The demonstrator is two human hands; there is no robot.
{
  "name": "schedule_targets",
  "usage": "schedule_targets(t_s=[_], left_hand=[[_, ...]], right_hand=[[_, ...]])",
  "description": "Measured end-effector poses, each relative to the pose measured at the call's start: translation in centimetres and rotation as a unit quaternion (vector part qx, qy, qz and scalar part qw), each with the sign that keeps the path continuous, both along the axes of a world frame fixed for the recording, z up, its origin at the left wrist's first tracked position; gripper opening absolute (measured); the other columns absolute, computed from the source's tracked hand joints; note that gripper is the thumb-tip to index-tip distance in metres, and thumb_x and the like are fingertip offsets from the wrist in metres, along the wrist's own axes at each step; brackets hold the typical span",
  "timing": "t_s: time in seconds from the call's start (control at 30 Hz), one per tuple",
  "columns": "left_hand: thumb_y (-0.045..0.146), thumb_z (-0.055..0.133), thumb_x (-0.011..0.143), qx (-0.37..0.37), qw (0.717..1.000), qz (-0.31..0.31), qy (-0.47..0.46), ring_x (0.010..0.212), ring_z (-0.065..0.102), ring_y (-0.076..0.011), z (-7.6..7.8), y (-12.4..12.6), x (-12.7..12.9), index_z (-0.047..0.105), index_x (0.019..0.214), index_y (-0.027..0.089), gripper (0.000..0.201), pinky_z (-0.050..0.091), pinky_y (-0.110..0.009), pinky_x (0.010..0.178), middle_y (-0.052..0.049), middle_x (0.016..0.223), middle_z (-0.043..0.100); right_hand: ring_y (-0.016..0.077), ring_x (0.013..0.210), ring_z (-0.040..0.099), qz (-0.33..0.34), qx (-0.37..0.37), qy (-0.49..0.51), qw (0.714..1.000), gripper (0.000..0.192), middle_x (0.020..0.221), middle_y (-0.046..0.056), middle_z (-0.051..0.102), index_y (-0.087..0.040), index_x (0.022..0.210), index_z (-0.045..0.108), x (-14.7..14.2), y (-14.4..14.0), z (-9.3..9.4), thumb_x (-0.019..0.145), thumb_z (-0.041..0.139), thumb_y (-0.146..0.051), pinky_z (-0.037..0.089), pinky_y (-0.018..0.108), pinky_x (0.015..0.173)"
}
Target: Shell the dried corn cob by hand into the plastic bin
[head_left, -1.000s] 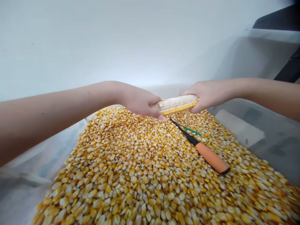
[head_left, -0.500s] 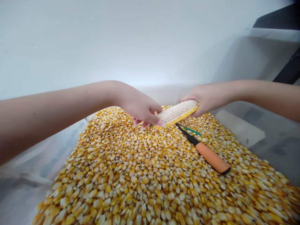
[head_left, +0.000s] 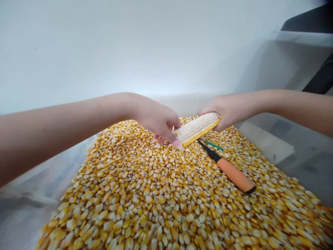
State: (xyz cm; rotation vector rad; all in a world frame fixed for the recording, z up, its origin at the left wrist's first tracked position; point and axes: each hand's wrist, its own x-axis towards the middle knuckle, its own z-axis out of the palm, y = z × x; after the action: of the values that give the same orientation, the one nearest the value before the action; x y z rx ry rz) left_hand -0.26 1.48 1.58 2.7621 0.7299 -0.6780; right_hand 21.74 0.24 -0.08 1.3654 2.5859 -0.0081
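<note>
Two bare hands hold one corn cob between them above a heap of loose kernels. The left hand (head_left: 158, 119) pinches the near end of the pale, mostly stripped corn cob (head_left: 196, 127), thumb pressed against its tip, grip closed on it. The right hand (head_left: 226, 111) clamps the far end, fingers wrapped round the cob. The cob is tilted, near end lower, just above the heap and not visibly touching it.

Step in hand, as judged: shelling by thumb, nearly finished on this cob. One row of yellow kernels remains along its lower edge; the rest is bare, chalky white and pitted in rows. The next move would call for a firm sideways thumb push along that row while the right hand resists the twist.

Materials: the heap of loose yellow and cream corn kernels (head_left: 161, 194) is dry, glossy, wedge-shaped and would shift underhand. It fills a translucent plastic bin (head_left: 262, 140) with smooth walls. An orange-handled tool with a dark slim shaft (head_left: 227, 168) lies on the kernels just below the cob, beside a thin green piece (head_left: 213, 145), possibly a tie; too small to tell.
</note>
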Motion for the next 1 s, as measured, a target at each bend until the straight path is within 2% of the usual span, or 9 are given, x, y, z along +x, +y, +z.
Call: schedule_targets(t_s=[0.13, 0.3, 0.43, 0.73, 0.9, 1.0], left_hand=[[0.054, 0.047, 0.068, -0.017, 1.000, -0.013, -0.006, 0.064, 0.054, -0.0118, 0.1, 0.0, 0.0, 0.056, 0.084, 0.018, 0.041, 0.037, -0.019, 0.057, -0.002, 0.075, 0.064], [0.054, 0.050, 0.064, -0.003, 1.000, 0.024, -0.004, 0.069, 0.054, -0.0132, 0.1, 0.3, 0.2, 0.056, 0.091, 0.019, 0.045, 0.037, -0.020, 0.064, -0.003, 0.081, 0.063], [0.051, 0.053, 0.062, 0.004, 0.999, 0.032, -0.001, 0.074, 0.054, -0.0148, 0.1, 0.6, 0.2, 0.056, 0.095, 0.019, 0.046, 0.037, -0.021, 0.067, -0.003, 0.083, 0.063], [0.043, 0.052, 0.063, 0.000, 0.999, 0.041, -0.020, 0.069, 0.052, -0.0145, 0.1, 1.1, -0.3, 0.052, 0.097, 0.019, 0.042, 0.038, -0.022, 0.063, -0.003, 0.082, 0.060], [0.042, 0.053, 0.062, -0.010, 0.999, 0.035, -0.011, 0.074, 0.052, -0.0168, 0.2, 1.0, -0.2, 0.048, 0.106, 0.019, 0.050, 0.039, -0.024, 0.066, -0.004, 0.086, 0.059], [0.040, 0.056, 0.059, -0.010, 1.000, 0.028, -0.004, 0.076, 0.052, -0.0184, 0.2, 1.1, -0.2, 0.046, 0.107, 0.020, 0.053, 0.039, -0.025, 0.067, -0.004, 0.087, 0.059]], right_hand=[[0.0125, 0.060, 0.049, 0.007, -0.007, -0.003, 1.000, 0.022, 0.069, -0.003, 0.056, -0.021, 0.081, 0.054, 0.0, 0.1, -0.1, 0.060, 0.055, -0.027, 0.032, 0.022, 0.052], [0.0131, 0.060, 0.050, -0.010, 0.001, 0.026, 1.000, 0.021, 0.069, -0.003, 0.057, -0.021, 0.078, 0.054, -0.2, -0.2, -0.2, 0.061, 0.057, -0.032, 0.031, 0.022, 0.049], [0.0142, 0.061, 0.051, -0.015, 0.004, 0.047, 0.999, 0.028, 0.070, -0.002, 0.058, -0.021, 0.078, 0.054, -0.5, -0.5, -0.2, 0.060, 0.059, -0.042, 0.032, 0.023, 0.050], [0.0164, 0.067, 0.053, -0.048, -0.014, 0.097, 0.994, 0.041, 0.079, 0.000, 0.059, -0.026, 0.097, 0.051, -1.4, -1.3, -0.2, 0.068, 0.049, -0.056, 0.035, 0.024, 0.052], [0.0167, 0.065, 0.051, -0.018, 0.008, 0.119, 0.993, 0.047, 0.080, 0.002, 0.058, -0.025, 0.098, 0.049, -2.8, -2.6, -0.8, 0.064, 0.052, -0.056, 0.034, 0.025, 0.052], [0.0171, 0.065, 0.051, -0.006, -0.009, 0.131, 0.991, 0.047, 0.080, 0.002, 0.058, -0.024, 0.097, 0.048, -3.3, -2.8, -1.1, 0.064, 0.052, -0.057, 0.034, 0.026, 0.052]])
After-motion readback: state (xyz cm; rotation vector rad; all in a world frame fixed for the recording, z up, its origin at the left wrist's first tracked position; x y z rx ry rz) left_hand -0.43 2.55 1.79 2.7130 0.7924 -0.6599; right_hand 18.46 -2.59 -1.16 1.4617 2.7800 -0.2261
